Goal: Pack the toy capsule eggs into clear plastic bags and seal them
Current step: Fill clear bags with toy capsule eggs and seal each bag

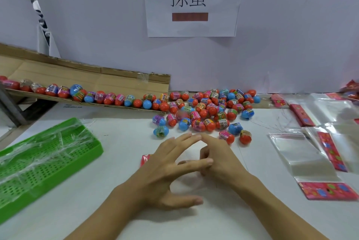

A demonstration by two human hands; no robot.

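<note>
- The left hand lies over the white worktop near the middle of its near edge, its fingers spread and nearly straight, the thumb stretched along the surface toward the right; it has hold of nothing that I can make out.
- The right hand sits just beside it, touching it: the two index fingertips meet at the top, and the left middle finger crosses in front of the right knuckles. The right fingers are curled inward; whether they pinch something thin cannot be told.
- A small red printed card edge shows on the worktop from under the left hand's outer side.
- The pile of small plastic capsule eggs with orange, blue and pink halves and printed bands lies toward the far edge of the worktop, just beyond the hands, the nearest eggs close to the fingertips.
- More eggs stand in a row along a sloping brown cardboard chute that comes down from the far left corner to the pile.
- Clear flat plastic bags with red printed header cards lie spread along the right edge, some overlapping.
- A green perforated plastic tray sits at the left edge, with strips of clear film lying in it.
- A white paper sign with two black characters and a brown bar hangs on the wall behind.
</note>
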